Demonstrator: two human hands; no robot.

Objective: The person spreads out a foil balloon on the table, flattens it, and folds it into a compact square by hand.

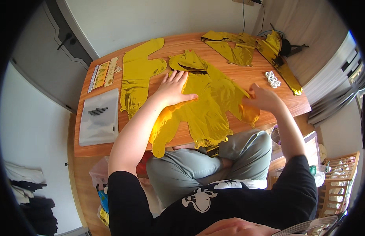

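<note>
In front of me lies a flat, uninflated gold foil balloon [208,108] with several rounded lobes, partly folded over at its far end. Its near edge hangs over the table's front edge above my lap. My left hand [172,89] lies flat on its left part, fingers spread and thumb pointing right. At the right edge of the same balloon, my right hand [265,98] has its fingers bent and closed on the foil. Left of it, another flat gold foil balloon [136,76] rests on the wooden table [275,108], partly behind my left forearm.
A stack of clear plastic bags [99,118] is at the table's left, with printed cards [100,75] beyond it. More gold foil pieces [241,49] lie at the far right. Small white rolls [272,80] sit near the right edge. A black object [286,47] stands behind them.
</note>
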